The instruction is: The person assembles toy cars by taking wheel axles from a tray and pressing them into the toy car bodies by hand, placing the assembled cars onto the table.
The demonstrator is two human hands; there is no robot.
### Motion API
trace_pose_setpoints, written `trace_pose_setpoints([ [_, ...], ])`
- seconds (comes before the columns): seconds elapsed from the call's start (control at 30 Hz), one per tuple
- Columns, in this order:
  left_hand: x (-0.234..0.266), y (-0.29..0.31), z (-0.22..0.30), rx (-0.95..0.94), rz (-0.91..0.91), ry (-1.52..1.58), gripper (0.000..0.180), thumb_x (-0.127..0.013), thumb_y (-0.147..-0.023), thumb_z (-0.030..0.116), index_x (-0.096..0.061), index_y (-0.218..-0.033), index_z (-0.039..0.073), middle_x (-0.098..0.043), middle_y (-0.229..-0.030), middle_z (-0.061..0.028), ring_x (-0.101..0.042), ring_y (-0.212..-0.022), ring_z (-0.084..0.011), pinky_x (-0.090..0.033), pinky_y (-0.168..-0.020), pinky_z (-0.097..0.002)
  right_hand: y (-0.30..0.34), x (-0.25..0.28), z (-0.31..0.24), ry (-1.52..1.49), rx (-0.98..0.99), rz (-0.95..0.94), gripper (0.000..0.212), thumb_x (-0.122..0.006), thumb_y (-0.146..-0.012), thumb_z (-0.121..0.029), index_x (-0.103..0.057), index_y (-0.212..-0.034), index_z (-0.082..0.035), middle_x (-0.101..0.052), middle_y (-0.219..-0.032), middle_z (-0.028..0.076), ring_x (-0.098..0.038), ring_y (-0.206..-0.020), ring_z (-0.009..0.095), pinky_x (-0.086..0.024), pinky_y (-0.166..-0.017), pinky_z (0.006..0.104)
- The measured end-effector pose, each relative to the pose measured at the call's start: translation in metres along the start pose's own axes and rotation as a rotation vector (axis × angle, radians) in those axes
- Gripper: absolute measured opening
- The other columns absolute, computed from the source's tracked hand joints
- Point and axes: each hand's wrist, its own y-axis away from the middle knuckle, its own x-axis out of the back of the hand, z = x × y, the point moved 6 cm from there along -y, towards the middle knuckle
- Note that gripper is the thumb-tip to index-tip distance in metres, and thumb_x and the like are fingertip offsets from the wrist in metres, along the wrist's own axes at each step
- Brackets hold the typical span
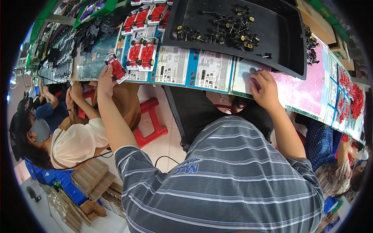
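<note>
At the table's near edge, my left hand (105, 80) is closed on a toy car (117, 70), its red underside turned up and its white body showing at the rim. Just to its right, similar upturned toy cars (147, 53) stand in rows, with black wheels visible on some. My right hand (265, 88) is over the table edge in front of the black tray (217, 49). Its fingers are curled together, and whatever they may hold is hidden. Loose black wheel axles (237, 33), some with yellow hubs, lie in the tray.
Printed card sheets (210, 70) cover the tabletop under the tray. Black parts (95, 33) are heaped at the far left, beside a green bin (101, 9). Red parts (356, 101) lie far right. Co-workers sit on both sides; a red stool (153, 122) stands at left.
</note>
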Motion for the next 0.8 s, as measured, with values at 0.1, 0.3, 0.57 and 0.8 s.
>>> trace_pose_setpoints([
  [0.1, -0.012, -0.018, 0.007, 0.046, 0.035, -0.073, 0.033, -0.054, -0.103, 0.031, -0.06, -0.128, 0.011, -0.068, -0.106, 0.0023, -0.064, -0.088, -0.0095, -0.051, -0.073, -0.0284, 0.005, -0.002, 0.005, -0.017, 0.002, 0.0, 0.018, -0.072, -0.074, -0.005, -0.066, -0.09, -0.001, -0.059, -0.086, 0.014, -0.06, -0.083, 0.035, -0.051, -0.074, 0.0422],
  [0.3, -0.014, -0.056, 0.005, -0.047, 0.083, -0.195, 0.039, -0.058, -0.101, 0.029, -0.062, -0.129, 0.002, -0.067, -0.117, -0.0032, -0.063, -0.098, -0.0131, -0.048, -0.085, -0.0296, 0.006, 0.002, 0.003, -0.044, 0.018, 0.025, 0.017, -0.071, -0.074, -0.005, -0.066, -0.09, -0.001, -0.061, -0.088, 0.015, -0.061, -0.085, 0.035, -0.051, -0.076, 0.0423],
  [0.57, -0.024, -0.045, 0.002, -0.356, 0.067, -0.064, 0.036, -0.055, -0.101, 0.025, -0.062, -0.127, 0.001, -0.067, -0.113, -0.0077, -0.061, -0.102, -0.0148, -0.047, -0.088, -0.0291, 0.016, 0.012, 0.013, -0.127, 0.001, 0.042, 0.019, -0.07, -0.075, -0.004, -0.067, -0.094, 0.0, -0.063, -0.095, 0.017, -0.061, -0.089, 0.036, -0.052, -0.079, 0.0425],
  [0.8, 0.019, 0.01, -0.096, -0.281, 0.138, -0.185, 0.028, -0.052, -0.099, 0.032, -0.054, -0.081, 0.011, -0.05, -0.073, 0.0021, -0.052, -0.065, -0.0115, -0.042, -0.054, -0.0251, 0.079, 0.089, 0.088, -0.307, -0.394, 0.353, 0.006, -0.067, -0.083, -0.004, -0.068, -0.088, -0.001, -0.063, -0.081, 0.011, -0.061, -0.071, 0.022, -0.049, -0.066, 0.031],
])
